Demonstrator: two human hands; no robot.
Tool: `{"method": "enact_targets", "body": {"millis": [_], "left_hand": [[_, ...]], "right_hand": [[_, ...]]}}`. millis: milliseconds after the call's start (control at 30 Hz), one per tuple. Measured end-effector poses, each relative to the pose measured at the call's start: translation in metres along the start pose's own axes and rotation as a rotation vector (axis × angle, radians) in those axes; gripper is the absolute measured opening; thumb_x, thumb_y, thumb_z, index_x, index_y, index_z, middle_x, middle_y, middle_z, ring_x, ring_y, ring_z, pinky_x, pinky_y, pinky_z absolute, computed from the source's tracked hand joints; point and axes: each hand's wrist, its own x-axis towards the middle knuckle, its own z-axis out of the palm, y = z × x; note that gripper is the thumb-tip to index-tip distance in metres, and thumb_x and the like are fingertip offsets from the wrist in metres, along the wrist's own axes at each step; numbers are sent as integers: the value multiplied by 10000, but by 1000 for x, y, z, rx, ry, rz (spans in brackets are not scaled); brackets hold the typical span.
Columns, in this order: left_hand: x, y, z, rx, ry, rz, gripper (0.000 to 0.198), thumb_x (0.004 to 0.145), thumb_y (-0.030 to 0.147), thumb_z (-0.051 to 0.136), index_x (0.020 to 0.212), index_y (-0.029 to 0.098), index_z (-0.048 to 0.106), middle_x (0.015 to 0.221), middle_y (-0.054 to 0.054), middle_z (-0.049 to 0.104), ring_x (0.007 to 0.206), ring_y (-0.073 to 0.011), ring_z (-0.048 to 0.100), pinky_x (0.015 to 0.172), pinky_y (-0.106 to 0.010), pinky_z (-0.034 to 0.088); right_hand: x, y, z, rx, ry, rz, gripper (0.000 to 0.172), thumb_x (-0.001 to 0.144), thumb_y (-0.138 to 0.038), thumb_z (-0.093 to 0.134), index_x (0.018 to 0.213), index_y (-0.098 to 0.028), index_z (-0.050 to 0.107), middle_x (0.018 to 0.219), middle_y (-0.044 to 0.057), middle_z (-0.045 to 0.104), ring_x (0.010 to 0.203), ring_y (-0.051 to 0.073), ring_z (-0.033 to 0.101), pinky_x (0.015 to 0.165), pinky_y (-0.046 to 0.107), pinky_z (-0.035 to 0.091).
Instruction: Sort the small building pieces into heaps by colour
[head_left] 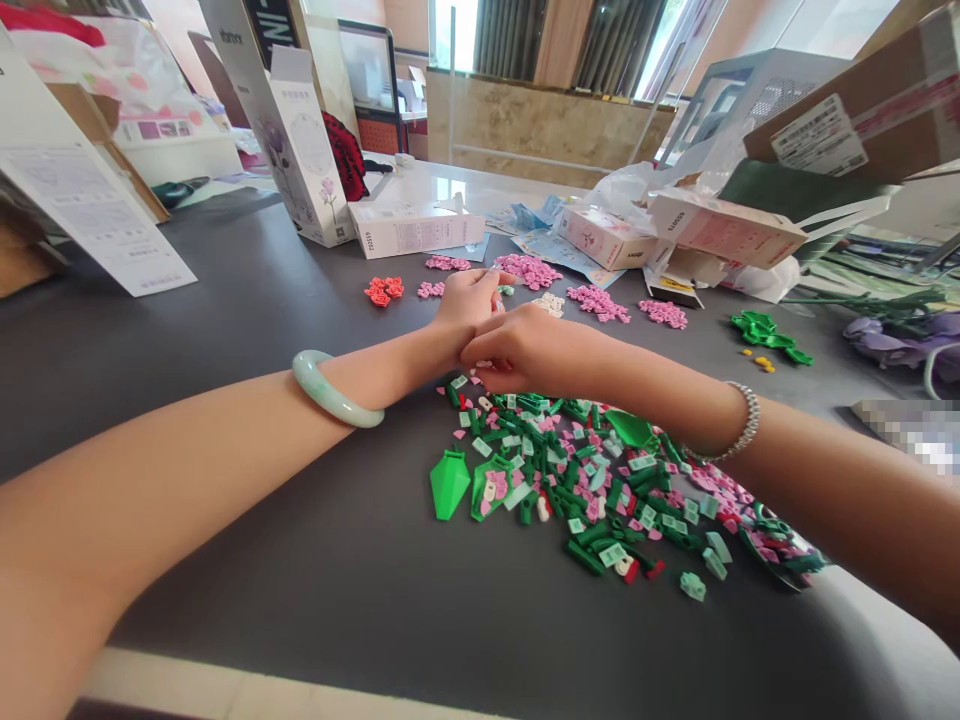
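The left hand [465,305] and right hand [521,350] are meeting just above the counter [225,560], their fingers curling inward and touching. I cannot tell whether they are pinching anything. A heap of small green and pink plastic bricks [577,490] is spreading just below the hands, with a green leaf piece [450,484] lying at its left edge. Pink bricks [529,270] and red bricks [384,290] are sitting in small piles beyond the hands, and a white box [416,228] is standing farther ahead.
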Motion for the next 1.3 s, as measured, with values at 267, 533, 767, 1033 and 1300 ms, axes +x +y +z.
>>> {"method": "enact_targets", "body": {"millis": [267,533,767,1033,1300], "left_hand": [[-4,0,2,-162,-115,-106,428,870,35,434,491,192,312,426,63,298,369,-38,252,380,-191,209],[0,1,0,-246,-219,-252,396,922,179,430,531,191,365,435,59,290,340,-38,259,337,-169,187],[-1,2,-1,-242,-227,-254,428,931,188,420,510,194,341,439,50,300,350,-43,246,347,-187,168],[-9,6,1,-121,-142,-240,387,933,143,433,549,184,400,476,34,379,403,-50,325,408,-193,235],[-6,5,0,-41,-143,-284,394,952,281,435,592,145,517,464,58,264,377,-39,221,379,-191,161]], "right_hand": [[-14,32,-14,177,426,385,184,807,-101,541,889,-104,706,638,3,550,582,124,476,589,281,368],[1,53,-9,114,355,365,182,773,-98,582,861,-159,729,620,-1,604,586,148,547,638,296,411],[4,65,-6,97,326,359,138,775,-119,629,851,-159,736,647,-11,627,588,137,544,618,286,402],[-11,8,-23,158,191,228,115,772,-31,705,740,-140,720,682,-12,660,638,122,577,645,261,409],[-20,-35,-16,377,-150,56,134,829,-76,711,911,-178,738,811,-36,674,682,102,579,628,245,426]]}}
